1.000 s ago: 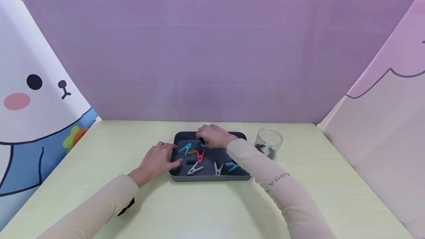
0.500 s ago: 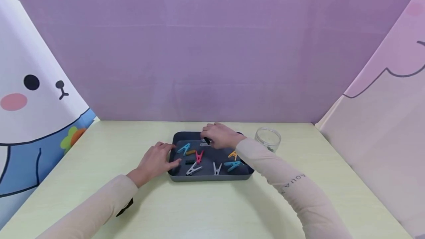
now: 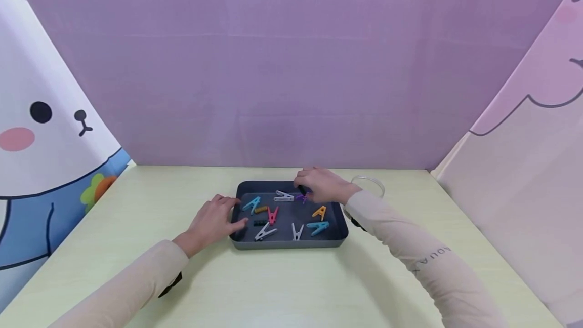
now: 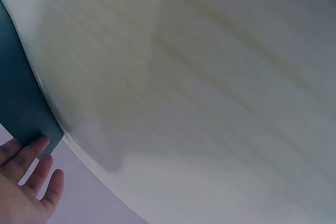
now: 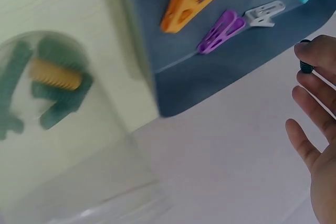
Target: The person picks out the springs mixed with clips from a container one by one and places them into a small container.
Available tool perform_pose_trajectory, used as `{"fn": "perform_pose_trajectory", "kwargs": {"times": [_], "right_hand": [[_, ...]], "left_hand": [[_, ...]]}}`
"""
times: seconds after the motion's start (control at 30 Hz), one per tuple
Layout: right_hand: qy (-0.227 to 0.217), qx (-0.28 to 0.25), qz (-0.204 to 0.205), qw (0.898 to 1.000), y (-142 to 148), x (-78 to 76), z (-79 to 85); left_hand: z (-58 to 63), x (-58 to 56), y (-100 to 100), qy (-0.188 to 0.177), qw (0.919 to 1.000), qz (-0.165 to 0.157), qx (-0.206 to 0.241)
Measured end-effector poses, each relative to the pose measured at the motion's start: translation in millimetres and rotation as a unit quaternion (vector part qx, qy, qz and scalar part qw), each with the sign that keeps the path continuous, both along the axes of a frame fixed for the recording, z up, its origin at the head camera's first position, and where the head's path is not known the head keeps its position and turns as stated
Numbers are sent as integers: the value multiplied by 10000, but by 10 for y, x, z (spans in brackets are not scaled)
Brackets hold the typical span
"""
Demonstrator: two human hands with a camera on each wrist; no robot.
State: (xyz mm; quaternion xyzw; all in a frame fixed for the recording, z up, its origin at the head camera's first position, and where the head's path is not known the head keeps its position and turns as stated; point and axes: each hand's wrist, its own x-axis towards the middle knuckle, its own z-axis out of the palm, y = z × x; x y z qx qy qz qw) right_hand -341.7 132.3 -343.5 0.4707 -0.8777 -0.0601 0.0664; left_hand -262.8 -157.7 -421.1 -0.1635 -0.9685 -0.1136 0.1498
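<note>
My right hand (image 3: 325, 186) is above the back right of the dark grey tray (image 3: 289, 245). In the right wrist view its thumb and forefinger pinch a small dark ribbed cylinder (image 5: 306, 66). Below it in the tray lie a purple clothes peg (image 5: 223, 31) and a white peg (image 3: 283, 196). My left hand (image 3: 214, 224) rests at the tray's left rim, thumb and fingers spread. In the left wrist view its fingertips touch the tray's wall (image 4: 26, 93). Also inside are a brown ribbed cylinder (image 3: 261, 209) and a dark ribbed cylinder (image 3: 260, 222).
More pegs lie in the tray: orange (image 3: 320, 212), red (image 3: 272, 215), blue (image 3: 319, 227) and white (image 3: 297, 232). A clear jar (image 5: 105, 203) right of the tray holds several dark green pieces and a yellow ribbed cylinder (image 5: 55, 74). A purple backdrop (image 3: 291, 65) stands behind the table.
My right hand has moved right along the tray's back with the dark ribbed cylinder, uncovering the white and purple pegs. My left hand has stayed at the rim.
</note>
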Motion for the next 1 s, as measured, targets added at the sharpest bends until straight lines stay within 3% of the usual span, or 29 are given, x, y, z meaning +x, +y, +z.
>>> {"fn": "perform_pose_trajectory", "kwargs": {"times": [0.33,0.7,1.0], "right_hand": [[-63,-324,-192,9993,387,-10,55],[-91,-552,-691,9960,728,13,160],[-11,-869,-802,9930,971,16,201]], "left_hand": [[-2,-8,-10,24,10000,26,-20],[-14,-18,-11,39,10000,31,-17],[-19,-17,-5,27,10000,21,-5]]}}
